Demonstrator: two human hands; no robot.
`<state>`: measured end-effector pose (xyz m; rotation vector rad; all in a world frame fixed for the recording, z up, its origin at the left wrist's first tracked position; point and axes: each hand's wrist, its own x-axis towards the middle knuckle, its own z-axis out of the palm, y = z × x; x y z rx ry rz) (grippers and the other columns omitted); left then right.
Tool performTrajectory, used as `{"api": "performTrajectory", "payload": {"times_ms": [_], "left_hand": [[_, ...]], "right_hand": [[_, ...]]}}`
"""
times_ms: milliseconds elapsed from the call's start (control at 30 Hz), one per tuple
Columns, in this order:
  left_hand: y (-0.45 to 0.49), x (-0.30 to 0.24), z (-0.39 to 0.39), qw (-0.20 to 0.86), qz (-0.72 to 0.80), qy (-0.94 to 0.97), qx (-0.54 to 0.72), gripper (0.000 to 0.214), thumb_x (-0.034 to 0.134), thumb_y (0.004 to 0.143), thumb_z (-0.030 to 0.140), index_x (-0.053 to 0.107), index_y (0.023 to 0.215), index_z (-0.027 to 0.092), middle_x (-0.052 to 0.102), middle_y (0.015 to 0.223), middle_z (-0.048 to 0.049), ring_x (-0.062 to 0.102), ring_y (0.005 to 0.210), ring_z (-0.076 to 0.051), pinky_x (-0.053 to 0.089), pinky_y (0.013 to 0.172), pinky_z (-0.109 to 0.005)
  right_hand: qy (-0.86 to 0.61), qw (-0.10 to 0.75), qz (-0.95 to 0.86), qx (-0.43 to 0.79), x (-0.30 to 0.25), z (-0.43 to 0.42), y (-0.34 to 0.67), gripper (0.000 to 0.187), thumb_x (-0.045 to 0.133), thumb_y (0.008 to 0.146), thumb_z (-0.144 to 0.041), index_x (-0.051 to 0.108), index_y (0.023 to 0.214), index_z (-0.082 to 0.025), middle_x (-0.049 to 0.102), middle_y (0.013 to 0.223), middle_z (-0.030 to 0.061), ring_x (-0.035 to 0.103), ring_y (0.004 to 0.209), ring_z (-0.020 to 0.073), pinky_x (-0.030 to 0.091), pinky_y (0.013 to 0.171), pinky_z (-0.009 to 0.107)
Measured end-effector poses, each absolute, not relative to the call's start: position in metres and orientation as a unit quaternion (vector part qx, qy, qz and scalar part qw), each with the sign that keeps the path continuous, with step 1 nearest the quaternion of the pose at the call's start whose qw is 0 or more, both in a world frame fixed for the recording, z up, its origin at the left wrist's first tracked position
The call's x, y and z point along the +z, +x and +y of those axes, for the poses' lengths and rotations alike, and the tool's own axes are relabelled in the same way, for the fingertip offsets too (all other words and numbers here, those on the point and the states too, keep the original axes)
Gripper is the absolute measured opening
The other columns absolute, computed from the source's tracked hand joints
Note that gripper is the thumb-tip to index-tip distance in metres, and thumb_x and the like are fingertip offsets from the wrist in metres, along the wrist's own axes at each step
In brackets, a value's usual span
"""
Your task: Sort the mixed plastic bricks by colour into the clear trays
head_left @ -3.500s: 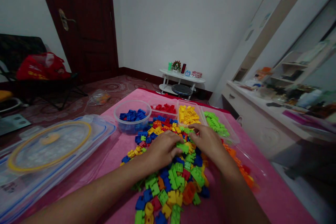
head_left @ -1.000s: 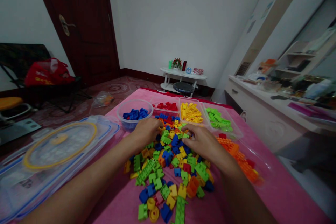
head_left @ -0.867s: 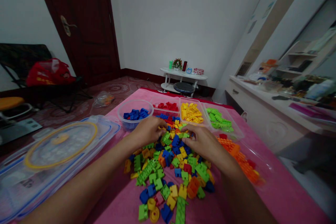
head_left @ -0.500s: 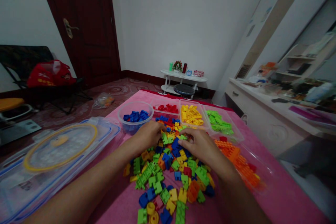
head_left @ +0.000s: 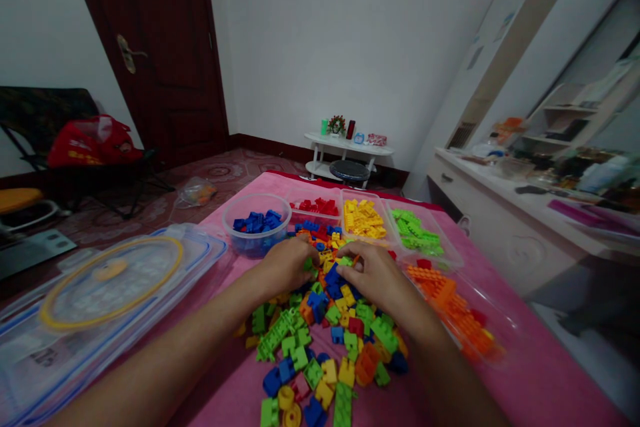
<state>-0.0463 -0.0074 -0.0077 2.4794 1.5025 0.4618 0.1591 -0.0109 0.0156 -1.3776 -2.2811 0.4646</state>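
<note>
- Both hands were down in the brick pile (head_left: pixel 325 330), mid-bench, toward its far edge.
- Left hand (head_left: pixel 287 267) was curled palm-down over the bricks; honestly couldn't tell if it had hold of anything.
- Right hand (head_left: pixel 376 275) had its fingertips pinched on a green brick (head_left: pixel 345 260).
- Along the far edge: blue bowl (head_left: pixel 257 230), red tray (head_left: pixel 317 207), yellow tray (head_left: pixel 363 219), green tray (head_left: pixel 417 233).
- Orange tray (head_left: pixel 460 313) sat by the right edge, and a clear lid (head_left: pixel 110 280) hung off the left edge.

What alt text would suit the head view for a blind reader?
The person's left hand and right hand rest on a pile of mixed bricks on a pink table. Behind, tubs hold blue, red, yellow and green bricks, one colour each.
</note>
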Motion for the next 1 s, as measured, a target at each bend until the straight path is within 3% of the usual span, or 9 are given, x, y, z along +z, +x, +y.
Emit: {"api": "performTrajectory", "payload": {"times_ms": [100, 300, 400, 500, 667, 767, 833, 933, 1000], "left_hand": [[-0.047, -0.004, -0.001, 0.17, 0.504, 0.81, 0.248, 0.019, 0.062, 0.075, 0.024, 0.069, 0.09, 0.018, 0.067, 0.091, -0.0063, 0.062, 0.085, -0.02, 0.046, 0.08, -0.03], [-0.04, 0.006, -0.003, 0.525, 0.423, 0.644, 0.361, 0.058, 0.064, 0.077, 0.041, 0.044, 0.124, 0.014, 0.061, 0.067, 0.0005, 0.058, 0.051, -0.012, 0.049, 0.053, -0.025], [-0.032, 0.005, -0.01, 0.573, 0.385, 0.618, 0.375, 0.071, 0.071, 0.071, 0.04, 0.039, 0.128, 0.015, 0.063, 0.084, -0.0041, 0.061, 0.06, -0.013, 0.051, 0.054, -0.025], [-0.025, 0.003, -0.015, 0.579, 0.385, 0.617, 0.369, 0.079, 0.075, 0.066, 0.042, 0.037, 0.13, 0.017, 0.06, 0.105, -0.0109, 0.064, 0.067, -0.015, 0.053, 0.054, -0.027], [-0.023, 0.003, -0.016, 0.541, 0.42, 0.637, 0.354, 0.068, 0.065, 0.075, 0.047, 0.038, 0.131, 0.02, 0.057, 0.113, -0.0116, 0.063, 0.064, -0.012, 0.051, 0.052, -0.024], [-0.025, 0.006, -0.016, 0.473, 0.442, 0.684, 0.337, 0.054, 0.057, 0.081, 0.045, 0.046, 0.127, 0.02, 0.06, 0.113, -0.0102, 0.063, 0.073, -0.015, 0.05, 0.054, -0.024], [-0.024, 0.008, -0.019, 0.41, 0.443, 0.734, 0.311, 0.044, 0.057, 0.082, 0.042, 0.055, 0.119, 0.019, 0.063, 0.109, -0.0084, 0.063, 0.08, -0.017, 0.051, 0.064, -0.028], [-0.017, 0.011, -0.03, 0.315, 0.41, 0.815, 0.261, 0.036, 0.062, 0.079, 0.039, 0.063, 0.109, 0.02, 0.066, 0.103, -0.0062, 0.062, 0.089, -0.02, 0.049, 0.079, -0.033], [-0.009, 0.013, -0.042, 0.275, 0.36, 0.859, 0.237, 0.041, 0.064, 0.078, 0.042, 0.062, 0.114, 0.022, 0.064, 0.11, -0.0069, 0.059, 0.1, -0.022, 0.047, 0.087, -0.035]], "right_hand": [[-0.498, 0.23, -0.817, 0.175, 0.016, -0.012, 0.158, 0.025, 0.06, 0.074, -0.026, 0.068, 0.097, -0.019, 0.061, 0.068, 0.0002, 0.052, 0.061, 0.0136, 0.035, 0.056, 0.023], [-0.458, 0.277, -0.805, 0.255, 0.019, -0.015, 0.152, 0.049, 0.063, 0.074, -0.025, 0.056, 0.122, -0.023, 0.062, 0.077, -0.0012, 0.05, 0.059, 0.0108, 0.036, 0.055, 0.022], [-0.416, 0.268, -0.814, 0.304, 0.019, -0.022, 0.146, 0.048, 0.063, 0.075, -0.025, 0.057, 0.122, -0.026, 0.062, 0.075, -0.0028, 0.049, 0.058, 0.01, 0.035, 0.053, 0.021], [-0.387, 0.257, -0.825, 0.322, 0.02, -0.027, 0.142, 0.032, 0.062, 0.076, -0.024, 0.065, 0.107, -0.025, 0.064, 0.077, -0.0022, 0.052, 0.063, 0.0109, 0.036, 0.055, 0.02], [-0.458, 0.246, -0.816, 0.253, 0.026, -0.009, 0.17, 0.021, 0.062, 0.071, -0.023, 0.067, 0.091, -0.02, 0.054, 0.061, -0.0043, 0.047, 0.055, 0.0101, 0.032, 0.05, 0.02], [-0.57, 0.319, -0.742, 0.15, 0.03, 0.014, 0.211, 0.034, 0.062, 0.072, -0.032, 0.065, 0.102, -0.016, 0.057, 0.067, -0.0007, 0.051, 0.057, 0.0124, 0.037, 0.052, 0.022], [-0.639, 0.358, -0.676, 0.087, 0.03, 0.026, 0.236, 0.053, 0.063, 0.072, -0.036, 0.057, 0.12, -0.014, 0.063, 0.087, 0.0074, 0.059, 0.063, 0.0163, 0.043, 0.058, 0.027], [-0.672, 0.361, -0.644, 0.062, 0.03, 0.033, 0.256, 0.07, 0.065, 0.072, -0.035, 0.043, 0.135, -0.014, 0.061, 0.113, 0.0163, 0.065, 0.075, 0.0206, 0.048, 0.067, 0.032], [-0.67, 0.337, -0.659, 0.061, 0.033, 0.029, 0.253, 0.066, 0.064, 0.074, -0.033, 0.045, 0.134, -0.014, 0.062, 0.115, 0.0165, 0.066, 0.079, 0.0216, 0.049, 0.07, 0.033]]}}
